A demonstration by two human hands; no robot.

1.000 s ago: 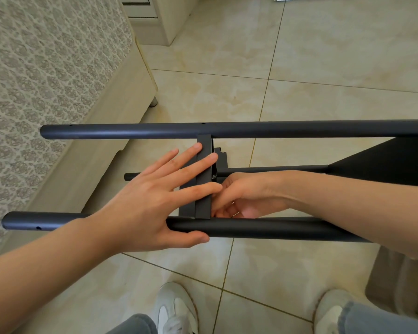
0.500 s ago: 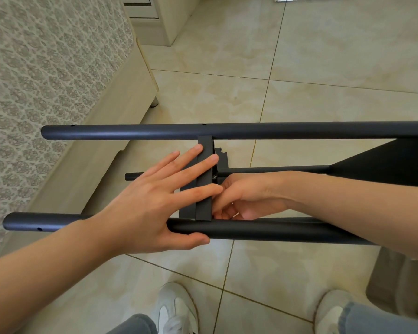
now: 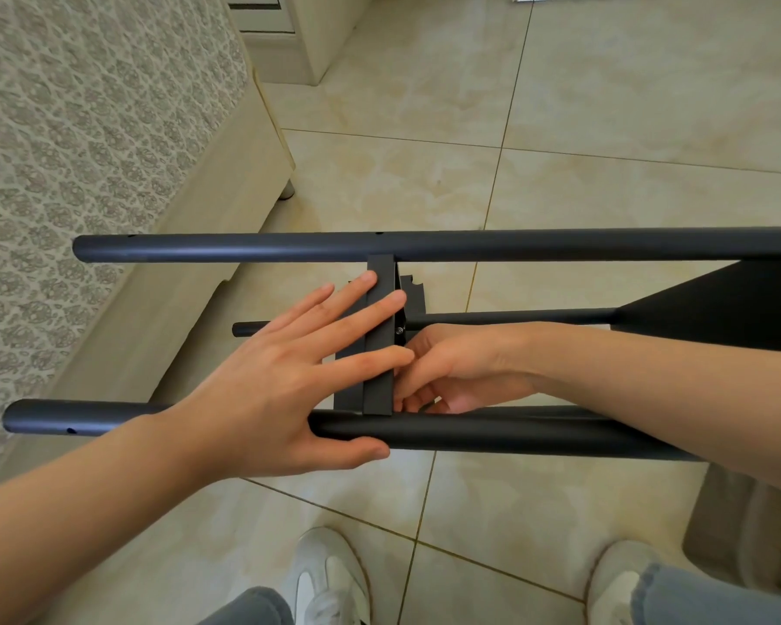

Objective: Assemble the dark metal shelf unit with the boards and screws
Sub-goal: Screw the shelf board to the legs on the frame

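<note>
The dark metal shelf unit lies on its side over the tiled floor, its far tube (image 3: 244, 248) and near tube (image 3: 492, 437) running left to right. A dark board (image 3: 378, 390) stands edge-on between them. My left hand (image 3: 267, 390) presses flat on the board's left face with straight fingers, thumb under the near tube. My right hand (image 3: 456, 372) reaches in from the right. Its fingers curl against the board's right face just above the near tube and pinch a small dark part, mostly hidden. A small screw (image 3: 399, 329) shows on that face.
A third, lower tube (image 3: 515, 317) and a fitted dark shelf panel (image 3: 718, 304) lie to the right. A bed with a patterned cover (image 3: 86, 128) lines the left. A pale cabinet (image 3: 298, 38) stands at the back. My white shoes (image 3: 325, 579) are below, with grey cloth (image 3: 749, 534) at right.
Nothing has moved much. Both hands stay at the board, and the right fingers shift slightly near the lower joint.
</note>
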